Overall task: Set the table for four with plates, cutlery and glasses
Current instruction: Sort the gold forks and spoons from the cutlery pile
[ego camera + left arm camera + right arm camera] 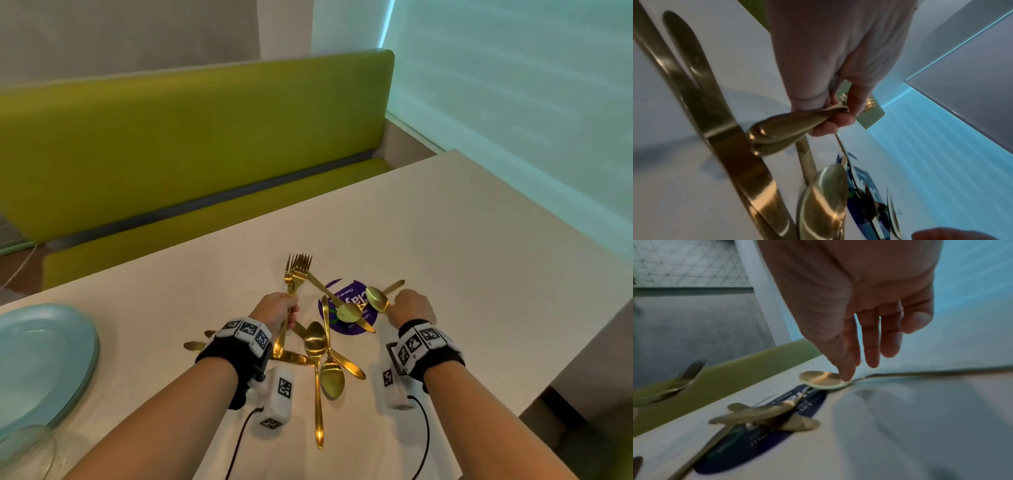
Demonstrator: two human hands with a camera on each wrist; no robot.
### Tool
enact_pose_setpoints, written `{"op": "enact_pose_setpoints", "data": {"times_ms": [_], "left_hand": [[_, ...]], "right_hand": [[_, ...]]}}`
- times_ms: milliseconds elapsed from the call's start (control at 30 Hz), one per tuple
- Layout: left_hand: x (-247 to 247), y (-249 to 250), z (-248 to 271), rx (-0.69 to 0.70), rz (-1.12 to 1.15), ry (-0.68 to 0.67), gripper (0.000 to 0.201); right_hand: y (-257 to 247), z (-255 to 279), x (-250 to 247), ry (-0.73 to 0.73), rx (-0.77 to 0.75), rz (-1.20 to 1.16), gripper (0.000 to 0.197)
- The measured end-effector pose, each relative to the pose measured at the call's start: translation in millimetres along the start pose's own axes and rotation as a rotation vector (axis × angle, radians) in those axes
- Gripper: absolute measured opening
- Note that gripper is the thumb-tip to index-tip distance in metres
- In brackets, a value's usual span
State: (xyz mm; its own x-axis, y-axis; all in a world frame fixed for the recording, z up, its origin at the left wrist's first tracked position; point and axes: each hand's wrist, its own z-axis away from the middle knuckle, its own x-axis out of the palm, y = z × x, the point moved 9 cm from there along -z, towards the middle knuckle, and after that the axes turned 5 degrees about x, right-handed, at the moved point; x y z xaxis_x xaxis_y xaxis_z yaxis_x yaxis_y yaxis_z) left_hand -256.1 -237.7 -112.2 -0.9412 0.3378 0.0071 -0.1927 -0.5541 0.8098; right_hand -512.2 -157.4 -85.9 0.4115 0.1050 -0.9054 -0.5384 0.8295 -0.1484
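Cutlery lies in a loose gold heap on the tabletop [445, 219], right in front of the person, and it reads to me as a sorting job: pull out one kind at a time before laying four places.

Nearest, at six o'clock, a long spoon [315, 346] points its handle back towards the person, with a second spoon [331, 378] crossing it and knives [291, 358] tangled underneath. At about ten o'clock of the heap the left hand [279, 310] is clenched round a bundle of forks [297, 270], tines up and lifted off the surface; the left wrist view shows the fingers [835, 121] curled about the handle ends. Gathering them in one fist looks like the quickest way to carry them round the table.

At two o'clock the right hand [412, 305] holds nothing. In the right wrist view its fingers [869, 344] hang straight down, one fingertip touching another spoon [376, 298] where bowl meets handle, probably to pick it up. That spoon and a fourth spoon [347, 312] lie over a purple round sticker [346, 303] stuck to the surface.

Off at nine o'clock sits a stack of pale blue plates [44, 356], and a clear glass [27, 452] shows at the lower left corner, so neither is distributed yet.

Beyond the pale cream surface, at twelve o'clock, runs a green upholstered bench [171, 144]. A frosted, blue-lit wall [513, 85] closes the far right.
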Motion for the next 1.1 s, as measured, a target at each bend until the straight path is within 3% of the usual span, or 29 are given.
{"op": "enact_pose_setpoints", "data": {"times_ms": [100, 400, 567, 700, 867, 1100], "left_hand": [[5, -3, 0, -0.004, -0.012, 0.002, 0.014], [7, -8, 1, -0.046, 0.091, 0.023, 0.015], [8, -4, 0, -0.038, 0.109, 0.016, 0.014], [13, -3, 4, -0.043, 0.1, -0.011, 0.008], [24, -2, 9, -0.059, 0.163, -0.081, 0.014], [26, -1, 17, -0.081, 0.159, -0.141, 0.021]], "right_hand": [[23, -1, 8, -0.014, 0.071, 0.035, 0.024], [25, -1, 10, -0.035, 0.059, -0.007, 0.023], [-12, 7, 4, -0.082, -0.092, -0.265, 0.016], [-53, 34, 13, -0.306, -0.177, -0.64, 0.009], [-89, 64, 42, -0.588, -0.165, -0.774, 0.016], [-101, 73, 56, -0.474, -0.183, -0.679, 0.004]]}}
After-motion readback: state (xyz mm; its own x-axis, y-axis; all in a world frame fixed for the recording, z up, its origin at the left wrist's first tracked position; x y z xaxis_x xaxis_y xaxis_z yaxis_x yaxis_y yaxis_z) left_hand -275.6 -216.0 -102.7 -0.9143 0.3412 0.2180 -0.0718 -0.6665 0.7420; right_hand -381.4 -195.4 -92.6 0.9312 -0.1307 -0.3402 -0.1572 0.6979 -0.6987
